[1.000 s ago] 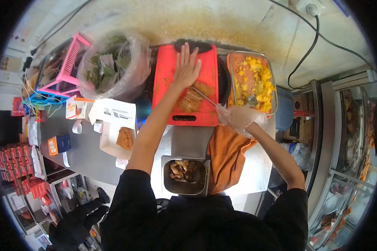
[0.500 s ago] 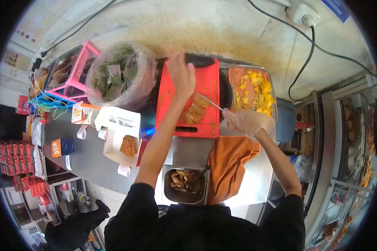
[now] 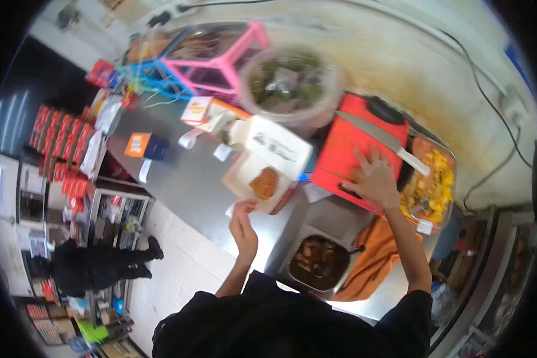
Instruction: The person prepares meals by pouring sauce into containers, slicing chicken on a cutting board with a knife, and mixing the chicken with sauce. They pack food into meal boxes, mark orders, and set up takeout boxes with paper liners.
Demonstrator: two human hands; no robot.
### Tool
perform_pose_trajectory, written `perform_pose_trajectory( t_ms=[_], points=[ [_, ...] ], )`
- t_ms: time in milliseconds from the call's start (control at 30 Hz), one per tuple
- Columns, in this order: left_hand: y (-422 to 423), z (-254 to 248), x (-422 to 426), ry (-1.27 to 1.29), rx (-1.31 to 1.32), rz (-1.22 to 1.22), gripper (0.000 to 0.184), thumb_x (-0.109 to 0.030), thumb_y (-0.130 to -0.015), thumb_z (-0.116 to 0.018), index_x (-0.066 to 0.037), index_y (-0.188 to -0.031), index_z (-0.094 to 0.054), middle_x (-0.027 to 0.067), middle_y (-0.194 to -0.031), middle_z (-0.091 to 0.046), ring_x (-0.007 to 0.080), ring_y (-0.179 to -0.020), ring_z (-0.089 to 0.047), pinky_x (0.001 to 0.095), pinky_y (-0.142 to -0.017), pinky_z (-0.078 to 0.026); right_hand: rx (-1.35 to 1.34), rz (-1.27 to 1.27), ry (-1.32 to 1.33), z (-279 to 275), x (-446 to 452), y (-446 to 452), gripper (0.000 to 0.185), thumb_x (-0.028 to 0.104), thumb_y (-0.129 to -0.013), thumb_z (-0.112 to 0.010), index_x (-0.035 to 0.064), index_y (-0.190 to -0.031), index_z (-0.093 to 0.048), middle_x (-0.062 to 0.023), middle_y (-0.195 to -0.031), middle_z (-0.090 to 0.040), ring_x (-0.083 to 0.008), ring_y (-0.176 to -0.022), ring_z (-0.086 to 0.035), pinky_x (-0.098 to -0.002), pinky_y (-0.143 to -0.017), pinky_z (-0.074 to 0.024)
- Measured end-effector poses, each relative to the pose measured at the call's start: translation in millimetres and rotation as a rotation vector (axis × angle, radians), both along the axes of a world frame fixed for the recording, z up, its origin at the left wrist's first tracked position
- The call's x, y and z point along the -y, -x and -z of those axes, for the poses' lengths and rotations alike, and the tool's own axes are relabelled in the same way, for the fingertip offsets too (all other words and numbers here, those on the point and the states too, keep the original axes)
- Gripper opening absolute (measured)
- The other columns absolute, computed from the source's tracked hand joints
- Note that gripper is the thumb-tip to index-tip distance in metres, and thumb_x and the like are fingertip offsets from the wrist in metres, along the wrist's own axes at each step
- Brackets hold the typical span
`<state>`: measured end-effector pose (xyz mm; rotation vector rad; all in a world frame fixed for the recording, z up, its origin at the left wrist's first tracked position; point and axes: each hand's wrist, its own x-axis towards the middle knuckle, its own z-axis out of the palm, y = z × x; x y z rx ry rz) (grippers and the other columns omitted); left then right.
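My right hand [image 3: 377,180], in a clear glove, is spread over the lower part of the red cutting board [image 3: 342,143]. Brown fried food [image 3: 356,175] shows partly beneath its fingers. A knife [image 3: 373,133] lies across the board's upper part, its white handle reaching over the right edge. At the near edge of an open white box [image 3: 238,176], my left hand [image 3: 243,231] has its fingertips pressed together; what they pinch is too small to tell. Inside that box sits one fried piece [image 3: 265,183].
A tray of yellow food [image 3: 440,170] stands right of the board. Nearer are a metal pan of dark pieces [image 3: 320,261] and an orange cloth [image 3: 373,259]. A leaf-filled tub [image 3: 292,113] and pink basket [image 3: 218,62] stand behind. A person in black [image 3: 95,265] is at lower left.
The view has swung left. My right hand has let go of the knife and moved onto the food. My left hand has come off the board's upper side down to the box.
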<state>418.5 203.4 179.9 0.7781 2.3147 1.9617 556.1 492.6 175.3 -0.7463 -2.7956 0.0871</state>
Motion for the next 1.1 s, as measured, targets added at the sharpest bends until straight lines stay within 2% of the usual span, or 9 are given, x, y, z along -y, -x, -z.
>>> perform_pose_trajectory(
  t_ms=[100, 200, 333, 500, 600, 733, 833, 967, 1100],
  points=[
    [79.6, 1.5, 50.6, 0.047, -0.006, -0.200, 0.034, -0.024, -0.097, -0.032, 0.001, -0.091, -0.055, 0.0107, -0.093, -0.059, 0.0188, -0.088, -0.054, 0.0304, -0.076, -0.042, 0.227, 0.091, 0.190, 12.2, 15.7, 14.7, 0.054, 0.041, -0.073, -0.061, 0.0134, -0.119, -0.049, -0.0159, -0.113, -0.047, -0.0356, -0.105, -0.048, -0.0454, -0.080, -0.0450],
    [161.2, 14.4, 76.3, 0.050, 0.063, -0.260, 0.032, -0.025, -0.096, -0.035, -0.001, -0.091, -0.055, 0.0102, -0.093, -0.060, 0.0180, -0.088, -0.055, 0.0304, -0.075, -0.042, 0.183, -0.216, -0.153, 20.0, 25.8, 16.3, 0.025, 0.028, -0.079, -0.054, 0.0070, -0.094, -0.056, -0.0110, -0.090, -0.052, -0.0277, -0.086, -0.052, -0.0398, -0.067, -0.0456],
    [253.6, 71.2, 76.0, 0.043, 0.213, -0.125, 0.028, -0.026, -0.094, -0.041, -0.002, -0.090, -0.055, 0.0102, -0.089, -0.061, 0.0177, -0.082, -0.057, 0.0304, -0.071, -0.044, -0.003, 0.144, -0.191, 45.0, 31.3, 29.9, 0.017, 0.020, -0.079, -0.056, 0.0066, -0.089, -0.056, -0.0087, -0.079, -0.054, -0.0249, -0.077, -0.056, -0.0342, -0.067, -0.0454],
    [317.1, 132.9, 51.0, 0.251, 0.187, 0.107, 0.020, -0.022, -0.088, -0.051, -0.002, -0.090, -0.055, 0.0115, -0.085, -0.061, 0.0195, -0.077, -0.059, 0.0306, -0.069, -0.045, -0.672, 0.785, 0.254, -8.5, 50.0, 75.2, 0.017, 0.018, -0.080, -0.057, 0.0086, -0.094, -0.057, -0.0018, -0.072, -0.054, -0.0150, -0.072, -0.056, -0.0283, -0.064, -0.0457],
    [329.6, 148.3, 40.5, 0.319, 0.016, 0.215, 0.015, -0.015, -0.081, -0.055, -0.003, -0.090, -0.056, 0.0114, -0.085, -0.060, 0.0239, -0.080, -0.058, 0.0347, -0.072, -0.045, -1.171, 0.710, 0.683, -68.1, 140.0, 148.2, 0.018, 0.024, -0.082, -0.058, 0.0098, -0.093, -0.056, 0.0006, -0.071, -0.051, -0.0088, -0.062, -0.051, -0.0248, -0.053, -0.0437],
    [330.1, 156.6, 28.6, 0.394, -0.317, 0.377, 0.014, -0.009, -0.075, -0.056, -0.004, -0.089, -0.058, 0.0101, -0.087, -0.059, 0.0292, -0.083, -0.055, 0.0403, -0.073, -0.043, -0.893, 0.450, 1.276, -67.5, 231.5, 266.4, 0.023, 0.031, -0.086, -0.052, 0.0087, -0.092, -0.052, 0.0006, -0.074, -0.050, -0.0084, -0.056, -0.049, -0.0225, -0.050, -0.0423],
    [331.7, 154.7, 34.5, 0.425, -0.389, 0.415, 0.012, -0.009, -0.075, -0.057, -0.004, -0.085, -0.058, 0.0098, -0.088, -0.059, 0.0296, -0.084, -0.054, 0.0408, -0.072, -0.043, -0.871, 0.523, 1.219, 12.1, 237.9, 355.0, 0.036, 0.036, -0.083, -0.053, 0.0035, -0.098, -0.053, -0.0096, -0.081, -0.056, -0.0168, -0.065, -0.055, -0.0316, -0.059, -0.0460],
    [348.5, 153.8, 55.5, 0.393, -0.308, 0.454, 0.012, -0.011, -0.077, -0.057, -0.001, -0.082, -0.060, 0.0131, -0.088, -0.059, 0.0326, -0.082, -0.054, 0.0425, -0.074, -0.043, -0.637, 0.817, 0.395, 22.4, 226.8, 400.8, 0.042, 0.037, -0.079, -0.057, 0.0016, -0.100, -0.053, -0.0141, -0.079, -0.059, -0.0271, -0.073, -0.060, -0.0368, -0.066, -0.0479],
    [358.7, 152.1, 65.2, 0.450, -0.324, 0.504, 0.012, -0.011, -0.078, -0.056, 0.000, -0.083, -0.061, 0.0129, -0.092, -0.060, 0.0325, -0.087, -0.054, 0.0423, -0.079, -0.042, -0.308, 0.635, 0.275, 27.2, 219.5, 396.6, 0.041, 0.037, -0.077, -0.058, -0.0004, -0.094, -0.057, -0.0185, -0.080, -0.060, -0.0323, -0.075, -0.060, -0.0394, -0.069, -0.0472]
  ],
)
